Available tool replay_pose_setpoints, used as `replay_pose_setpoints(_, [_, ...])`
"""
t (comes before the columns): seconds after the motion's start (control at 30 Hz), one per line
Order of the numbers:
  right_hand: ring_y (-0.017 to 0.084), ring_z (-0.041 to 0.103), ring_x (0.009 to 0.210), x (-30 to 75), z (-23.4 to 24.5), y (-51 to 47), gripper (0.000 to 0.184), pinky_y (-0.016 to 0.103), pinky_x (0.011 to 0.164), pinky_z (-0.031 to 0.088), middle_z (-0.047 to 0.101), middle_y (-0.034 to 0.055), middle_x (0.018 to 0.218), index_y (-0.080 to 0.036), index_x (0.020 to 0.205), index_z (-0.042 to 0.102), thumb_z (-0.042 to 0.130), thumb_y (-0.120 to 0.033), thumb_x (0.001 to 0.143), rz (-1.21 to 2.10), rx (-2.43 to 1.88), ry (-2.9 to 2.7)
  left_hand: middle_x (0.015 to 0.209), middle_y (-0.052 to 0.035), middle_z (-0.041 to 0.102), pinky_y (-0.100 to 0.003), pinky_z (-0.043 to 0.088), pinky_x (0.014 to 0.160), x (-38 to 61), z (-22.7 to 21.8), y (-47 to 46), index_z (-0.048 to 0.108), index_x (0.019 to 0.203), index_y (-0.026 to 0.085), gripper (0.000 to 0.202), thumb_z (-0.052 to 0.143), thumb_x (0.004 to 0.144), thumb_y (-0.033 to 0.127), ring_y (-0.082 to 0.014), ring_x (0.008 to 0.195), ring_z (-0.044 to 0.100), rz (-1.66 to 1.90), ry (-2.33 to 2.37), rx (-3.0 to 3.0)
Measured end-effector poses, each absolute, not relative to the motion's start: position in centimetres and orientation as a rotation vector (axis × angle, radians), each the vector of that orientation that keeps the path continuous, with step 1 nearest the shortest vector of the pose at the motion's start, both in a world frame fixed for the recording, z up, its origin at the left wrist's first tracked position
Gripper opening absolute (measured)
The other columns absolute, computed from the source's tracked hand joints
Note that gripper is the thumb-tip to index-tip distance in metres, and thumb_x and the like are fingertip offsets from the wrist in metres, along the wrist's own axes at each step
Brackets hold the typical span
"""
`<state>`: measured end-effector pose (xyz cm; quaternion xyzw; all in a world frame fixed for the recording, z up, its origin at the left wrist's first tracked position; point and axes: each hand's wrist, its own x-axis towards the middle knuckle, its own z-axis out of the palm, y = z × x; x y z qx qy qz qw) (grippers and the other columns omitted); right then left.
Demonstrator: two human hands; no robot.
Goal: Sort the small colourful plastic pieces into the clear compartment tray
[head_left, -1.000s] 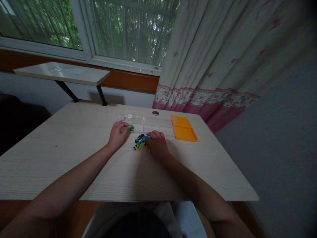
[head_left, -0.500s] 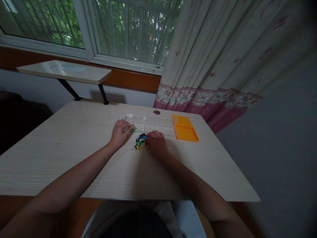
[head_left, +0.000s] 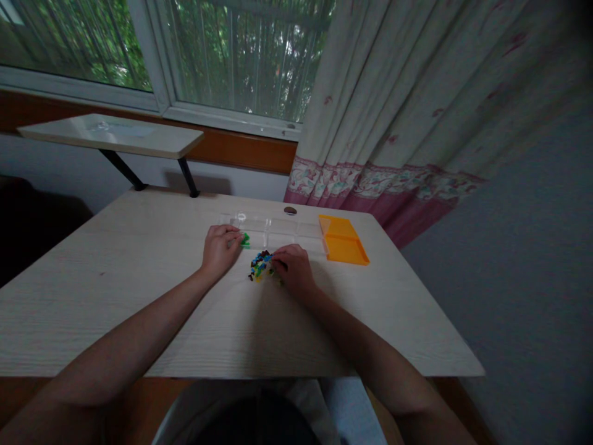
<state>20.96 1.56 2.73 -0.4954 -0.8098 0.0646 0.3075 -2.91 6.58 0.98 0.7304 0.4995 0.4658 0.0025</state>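
A small heap of coloured pieces (head_left: 259,266), blue, green, yellow and dark, lies on the pale wooden table (head_left: 139,290). My right hand (head_left: 293,269) rests beside the heap with curled fingers pinching at its right edge. My left hand (head_left: 219,247) is closed at the front left corner of a clear compartment tray (head_left: 278,230), its fingertips touching a few green pieces (head_left: 245,240) there. What either hand holds is too small to make out.
An orange lid (head_left: 343,247) lies open at the tray's right end. A small dark round object (head_left: 290,211) sits behind the tray. A second small table (head_left: 115,133) stands under the window; a curtain (head_left: 393,123) hangs at the right.
Both hands stay in nearly the same spots. My right fingers shift slightly at the heap's edge; my left hand stays by the green pieces.
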Motion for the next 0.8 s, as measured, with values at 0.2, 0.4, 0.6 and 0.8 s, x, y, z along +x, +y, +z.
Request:
replay_pose_setpoints(0.2, [0.02, 0.059, 0.092, 21.1, 2.6, 2.0, 0.01, 0.034, 0.088, 0.042, 0.071, 0.0051, 0.089, -0.021, 0.084, 0.075, 0.065, -0.022, 0.086, 0.286, -1.256, -2.014, 0.099, -0.0055, 0.07, -0.044, 0.044, 0.091, -3.0, 0.9, 6.8, 0.077, 0.088, 0.024, 0.019, 0.061, 0.088, 0.035, -0.0241, 0.098, 0.057, 1.425, 1.587, 2.299])
replay_pose_setpoints(0.4, [0.019, 0.06, 0.09, 20.9, 2.7, 1.9, 0.015, 0.034, 0.089, 0.044, 0.071, 0.0055, 0.087, -0.02, 0.083, 0.074, 0.064, -0.029, 0.088, 0.35, -1.17, -1.924, 0.1, -0.0069, 0.068, -0.043, 0.043, 0.093, -2.5, 1.9, 5.8, 0.075, 0.096, 0.024, 0.017, 0.061, 0.088, 0.028, -0.0237, 0.1, 0.056, 1.407, 1.456, 2.379])
replay_pose_setpoints(0.6, [0.019, 0.061, 0.092, 20.5, 3.1, 1.2, 0.019, 0.035, 0.089, 0.046, 0.07, 0.0048, 0.089, -0.023, 0.086, 0.074, 0.062, -0.038, 0.089, 0.458, -1.111, -1.89, 0.109, -0.006, 0.069, -0.041, 0.043, 0.098, -0.6, 3.4, 3.1, 0.068, 0.116, 0.027, 0.027, 0.054, 0.093, 0.03, -0.021, 0.105, 0.059, 1.158, 0.927, 2.66])
replay_pose_setpoints(0.8, [0.019, 0.063, 0.091, 20.5, 3.0, 1.2, 0.031, 0.035, 0.087, 0.049, 0.069, 0.0055, 0.089, -0.024, 0.086, 0.074, 0.06, -0.051, 0.088, 0.65, -1.009, -1.813, 0.11, -0.005, 0.072, -0.039, 0.043, 0.098, -0.4, 3.5, 2.9, 0.065, 0.12, 0.027, 0.029, 0.053, 0.095, 0.034, -0.0188, 0.102, 0.062, 1.118, 0.853, 2.738])
